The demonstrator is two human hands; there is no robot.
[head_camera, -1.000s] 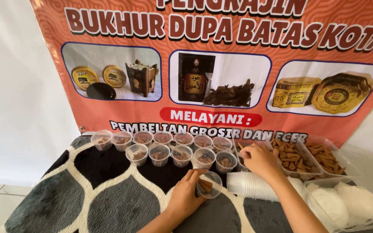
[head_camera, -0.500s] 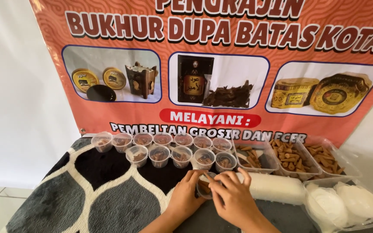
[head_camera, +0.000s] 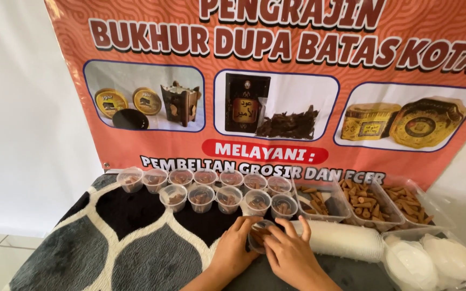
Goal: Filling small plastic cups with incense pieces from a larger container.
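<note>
A small clear plastic cup [head_camera: 259, 233] with brown pieces inside sits on the patterned rug, held between both hands. My left hand [head_camera: 234, 245] wraps its left side. My right hand [head_camera: 292, 253] covers its right side and top, fingers spread over the rim. Two rows of similar filled clear cups [head_camera: 215, 188] stand just beyond the hands.
Clear trays of brown sticks [head_camera: 370, 200] lie at the right, with a lying stack of empty cups [head_camera: 346, 241] and a container of white lids [head_camera: 432, 261] beside my right hand. An orange banner [head_camera: 276, 81] hangs behind. The black, grey and white rug [head_camera: 109, 242] covers the surface.
My right hand came back from the trays of brown sticks to the cup and now rests over it. My left hand has stayed on the cup.
</note>
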